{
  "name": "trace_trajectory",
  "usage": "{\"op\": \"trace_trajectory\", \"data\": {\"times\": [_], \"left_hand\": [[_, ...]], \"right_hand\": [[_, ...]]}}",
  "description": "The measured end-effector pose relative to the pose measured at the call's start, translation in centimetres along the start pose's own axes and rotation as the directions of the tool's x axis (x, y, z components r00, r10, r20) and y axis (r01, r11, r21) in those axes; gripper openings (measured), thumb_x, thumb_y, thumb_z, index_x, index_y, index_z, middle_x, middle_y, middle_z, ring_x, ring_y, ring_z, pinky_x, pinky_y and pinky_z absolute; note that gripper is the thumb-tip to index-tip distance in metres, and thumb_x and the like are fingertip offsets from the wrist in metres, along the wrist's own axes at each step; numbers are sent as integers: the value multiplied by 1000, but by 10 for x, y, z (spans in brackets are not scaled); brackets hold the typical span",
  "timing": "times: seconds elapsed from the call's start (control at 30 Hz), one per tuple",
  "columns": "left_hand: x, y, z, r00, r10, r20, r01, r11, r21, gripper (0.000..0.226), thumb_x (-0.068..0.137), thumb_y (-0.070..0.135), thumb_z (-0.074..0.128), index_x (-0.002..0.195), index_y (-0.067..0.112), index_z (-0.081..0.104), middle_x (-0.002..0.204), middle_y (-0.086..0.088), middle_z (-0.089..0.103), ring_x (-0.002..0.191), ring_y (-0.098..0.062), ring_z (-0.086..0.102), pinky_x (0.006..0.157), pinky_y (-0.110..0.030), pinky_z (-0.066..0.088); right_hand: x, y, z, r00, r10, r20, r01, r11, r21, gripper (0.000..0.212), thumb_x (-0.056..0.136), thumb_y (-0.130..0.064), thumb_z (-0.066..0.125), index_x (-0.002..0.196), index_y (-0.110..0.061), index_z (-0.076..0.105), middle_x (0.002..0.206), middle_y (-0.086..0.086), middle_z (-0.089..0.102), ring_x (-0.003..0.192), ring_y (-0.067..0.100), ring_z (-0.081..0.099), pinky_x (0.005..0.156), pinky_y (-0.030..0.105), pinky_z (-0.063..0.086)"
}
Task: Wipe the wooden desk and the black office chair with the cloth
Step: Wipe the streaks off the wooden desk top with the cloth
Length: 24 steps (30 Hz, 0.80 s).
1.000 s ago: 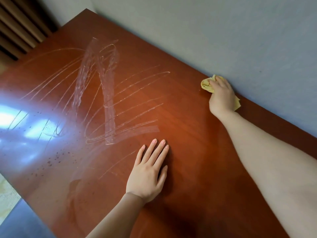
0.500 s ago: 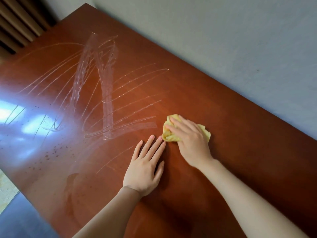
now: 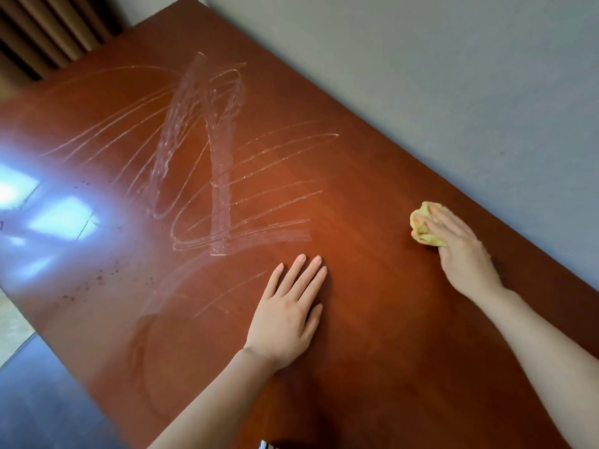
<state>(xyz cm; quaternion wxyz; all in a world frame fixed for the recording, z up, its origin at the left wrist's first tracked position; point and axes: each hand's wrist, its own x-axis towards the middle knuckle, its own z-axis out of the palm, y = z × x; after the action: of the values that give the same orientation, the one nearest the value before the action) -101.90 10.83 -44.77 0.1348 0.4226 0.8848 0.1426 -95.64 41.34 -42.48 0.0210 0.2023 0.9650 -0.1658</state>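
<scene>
1. Bench (image 3: 372, 335): reddish-brown glossy wood top, its far edge running along a grey wall (image 3: 453, 76).
2. Cloth (image 3: 420, 229): yellow, bunched into a wad, sitting on the bench top close to the wall-side edge, towards the right end.
3. Right hand (image 3: 460, 254): on top of the cloth, fingers curled over the wad and grasping it, pressing it against the wood. The forearm reaches in from the lower right.
4. Left hand (image 3: 285, 315): flat on the bench near the middle, palm down, fingers straight and close together, holding nothing. It is well apart from the cloth.
5. Wet streaks (image 3: 220, 176): looping wipe marks and one broad band across the middle and left of the top, ending just beyond the left fingertips.
6. Glare (image 3: 58, 215): bright window reflection on the left part of the bench, with small dark specks (image 3: 97, 280) on the wood beside it.
7. Curtain (image 3: 48, 30): brown vertical folds past the far left corner.
8. Floor (image 3: 39, 400): dark, seen below the left near edge.
</scene>
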Motion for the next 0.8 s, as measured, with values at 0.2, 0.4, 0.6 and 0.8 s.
{"op": "trace_trajectory", "data": {"times": [0.2,0.4,0.6,0.8], "left_hand": [[-2,-8,-1,998,52,47,-48,996,-75,58,101,35,32,153,25,7,157,11,-11,141,-10,-27,113,-33,-23],[-29,-15,-8,999,50,12,-48,991,-127,54,100,35,27,152,21,18,160,4,2,146,-15,-14,117,-40,-12],[-79,-34,-11,987,-37,-156,11,987,-160,45,96,26,39,138,14,49,151,-4,36,144,-24,22,117,-46,12],[-128,-52,0,961,-189,-203,177,981,-79,50,96,29,36,145,18,34,155,-3,30,146,-23,16,117,-51,2]], "right_hand": [[82,-37,7,949,289,-127,-287,957,31,54,89,13,36,138,-7,46,152,11,31,142,29,23,116,33,14],[101,-127,42,983,161,-93,-159,987,28,53,94,6,37,141,-17,44,155,2,28,144,25,16,117,32,14],[63,-197,77,995,-88,-49,89,996,14,51,96,1,42,142,-21,43,153,-1,30,144,24,17,117,37,12],[-3,-210,89,895,-436,90,431,900,71,59,91,8,42,140,-24,44,152,-5,31,145,21,16,115,28,1]]}}
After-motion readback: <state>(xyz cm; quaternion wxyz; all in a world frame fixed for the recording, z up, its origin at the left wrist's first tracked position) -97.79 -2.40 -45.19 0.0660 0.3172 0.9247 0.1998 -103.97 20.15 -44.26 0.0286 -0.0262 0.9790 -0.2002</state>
